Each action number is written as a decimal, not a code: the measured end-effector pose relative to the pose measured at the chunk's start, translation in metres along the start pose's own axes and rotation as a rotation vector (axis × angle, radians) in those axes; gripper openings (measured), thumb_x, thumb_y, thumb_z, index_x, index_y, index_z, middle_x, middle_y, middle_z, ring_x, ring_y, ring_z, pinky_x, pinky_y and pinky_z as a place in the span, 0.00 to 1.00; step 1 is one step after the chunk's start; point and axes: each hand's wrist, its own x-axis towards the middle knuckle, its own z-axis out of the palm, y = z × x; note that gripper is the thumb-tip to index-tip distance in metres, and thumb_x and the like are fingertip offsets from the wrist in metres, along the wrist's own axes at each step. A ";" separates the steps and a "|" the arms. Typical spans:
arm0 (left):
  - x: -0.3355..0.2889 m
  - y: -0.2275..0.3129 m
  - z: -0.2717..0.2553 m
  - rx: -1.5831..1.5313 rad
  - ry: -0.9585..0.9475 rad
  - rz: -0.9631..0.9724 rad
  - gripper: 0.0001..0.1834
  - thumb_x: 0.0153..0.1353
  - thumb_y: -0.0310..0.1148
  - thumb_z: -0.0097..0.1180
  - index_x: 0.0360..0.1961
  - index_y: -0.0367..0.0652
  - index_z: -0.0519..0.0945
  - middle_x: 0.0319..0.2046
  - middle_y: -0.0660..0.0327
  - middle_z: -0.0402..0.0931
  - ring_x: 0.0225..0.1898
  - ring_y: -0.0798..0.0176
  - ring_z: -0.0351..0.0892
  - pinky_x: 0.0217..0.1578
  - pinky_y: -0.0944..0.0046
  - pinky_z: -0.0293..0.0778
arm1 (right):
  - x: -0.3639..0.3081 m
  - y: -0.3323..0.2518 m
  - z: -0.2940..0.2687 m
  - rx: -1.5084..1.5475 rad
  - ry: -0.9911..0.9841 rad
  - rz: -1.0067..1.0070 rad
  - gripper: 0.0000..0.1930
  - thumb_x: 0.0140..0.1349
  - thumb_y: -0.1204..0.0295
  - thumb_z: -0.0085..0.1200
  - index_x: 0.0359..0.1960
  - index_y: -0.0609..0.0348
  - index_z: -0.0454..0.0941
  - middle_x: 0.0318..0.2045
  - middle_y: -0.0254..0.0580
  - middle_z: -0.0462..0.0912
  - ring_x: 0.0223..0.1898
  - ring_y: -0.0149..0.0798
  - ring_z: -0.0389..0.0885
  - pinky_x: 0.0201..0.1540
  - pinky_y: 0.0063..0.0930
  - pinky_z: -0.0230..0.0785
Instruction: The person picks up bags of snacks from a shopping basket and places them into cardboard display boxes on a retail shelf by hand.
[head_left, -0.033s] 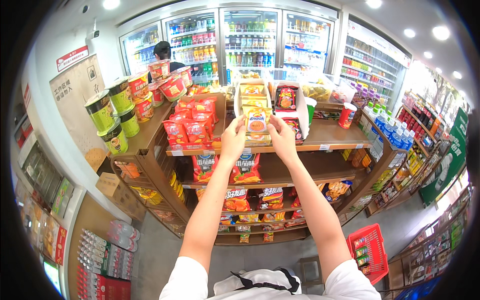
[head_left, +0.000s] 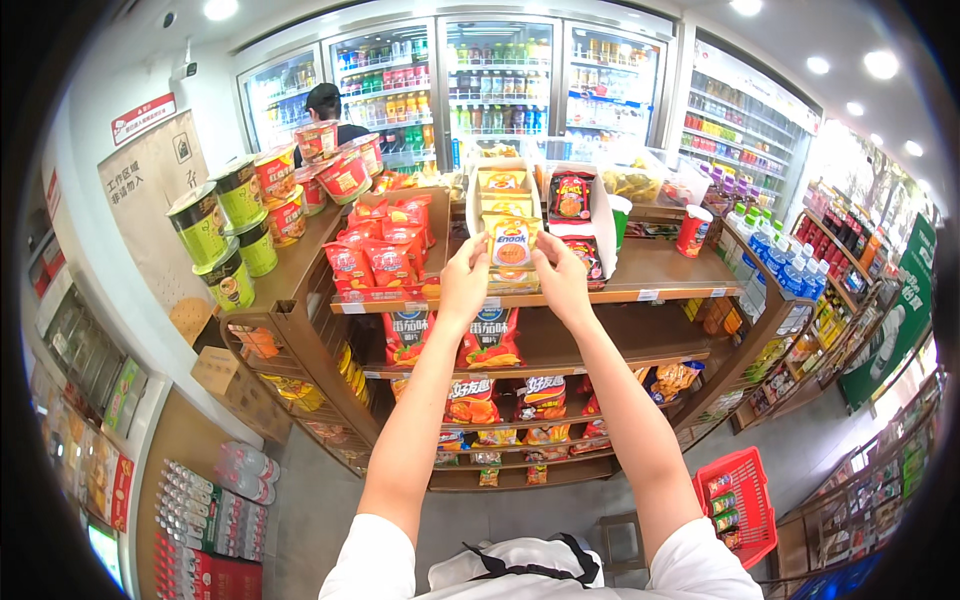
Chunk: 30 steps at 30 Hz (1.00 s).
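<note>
Both arms reach forward to the top shelf. My left hand (head_left: 465,283) and my right hand (head_left: 562,281) grip the two sides of a yellow-and-white snack packet (head_left: 513,243), held upright with its front toward me. Behind it stands a white display box (head_left: 473,215) with similar yellow packets (head_left: 503,182) in a row. To the right, another white box (head_left: 606,215) holds black-and-red packets (head_left: 571,195). Left of my hands, red snack bags (head_left: 390,262) fill a low tray. The lower edge of the held packet overlaps the box front, so whether it touches the box I cannot tell.
Cup noodles (head_left: 240,192) are stacked at the shelf's left end. A red canister (head_left: 694,231) stands on the right. Bagged chips (head_left: 490,335) line the lower shelves. On the floor at right is a red basket (head_left: 735,505) with goods. A person (head_left: 325,103) stands near the fridges.
Almost nothing differs. The packet and both hands stay in about the same place, with only a very slight shift of the view.
</note>
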 end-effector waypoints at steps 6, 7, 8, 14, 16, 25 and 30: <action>0.007 -0.013 0.000 0.233 -0.003 -0.010 0.19 0.67 0.30 0.49 0.57 0.34 0.77 0.50 0.44 0.81 0.52 0.52 0.82 0.53 0.59 0.75 | 0.004 -0.013 0.002 -0.129 -0.128 0.041 0.26 0.66 0.72 0.54 0.65 0.69 0.67 0.54 0.59 0.80 0.55 0.43 0.81 0.55 0.32 0.74; 0.008 -0.017 0.001 0.229 -0.014 0.008 0.19 0.67 0.30 0.49 0.57 0.34 0.76 0.50 0.44 0.81 0.52 0.51 0.82 0.53 0.59 0.75 | 0.004 -0.015 -0.002 -0.180 -0.146 0.041 0.26 0.66 0.73 0.54 0.64 0.69 0.67 0.53 0.59 0.80 0.54 0.44 0.82 0.55 0.32 0.74; 0.006 -0.017 0.005 0.193 -0.011 0.000 0.20 0.67 0.29 0.49 0.58 0.33 0.75 0.50 0.44 0.80 0.53 0.51 0.82 0.54 0.59 0.75 | 0.004 -0.018 -0.004 -0.229 -0.160 0.042 0.26 0.66 0.73 0.54 0.64 0.69 0.67 0.53 0.60 0.80 0.53 0.44 0.82 0.55 0.33 0.75; 0.002 -0.014 0.013 0.155 0.009 0.009 0.19 0.68 0.28 0.49 0.58 0.35 0.76 0.50 0.45 0.81 0.52 0.52 0.83 0.53 0.60 0.75 | 0.012 0.008 -0.004 -0.180 -0.200 -0.092 0.22 0.66 0.73 0.54 0.61 0.70 0.70 0.51 0.57 0.82 0.52 0.42 0.83 0.53 0.31 0.76; -0.003 -0.010 0.015 0.160 0.013 -0.001 0.18 0.68 0.29 0.49 0.57 0.35 0.77 0.49 0.46 0.82 0.51 0.52 0.83 0.53 0.59 0.75 | 0.011 0.011 -0.005 -0.153 -0.213 -0.091 0.22 0.67 0.73 0.54 0.60 0.70 0.71 0.51 0.55 0.83 0.51 0.40 0.83 0.53 0.30 0.76; -0.004 -0.003 0.006 0.193 -0.153 -0.083 0.18 0.69 0.33 0.50 0.56 0.35 0.78 0.50 0.50 0.82 0.52 0.58 0.81 0.53 0.61 0.73 | 0.003 -0.004 -0.010 0.016 -0.211 0.012 0.19 0.68 0.74 0.53 0.59 0.67 0.73 0.50 0.52 0.83 0.51 0.37 0.83 0.53 0.28 0.76; -0.011 0.020 0.015 0.015 -0.164 -0.147 0.18 0.71 0.31 0.48 0.57 0.33 0.77 0.52 0.54 0.81 0.55 0.64 0.77 0.57 0.65 0.69 | -0.001 -0.006 -0.018 0.102 -0.165 0.034 0.18 0.68 0.73 0.52 0.57 0.68 0.74 0.49 0.51 0.84 0.52 0.38 0.83 0.54 0.29 0.74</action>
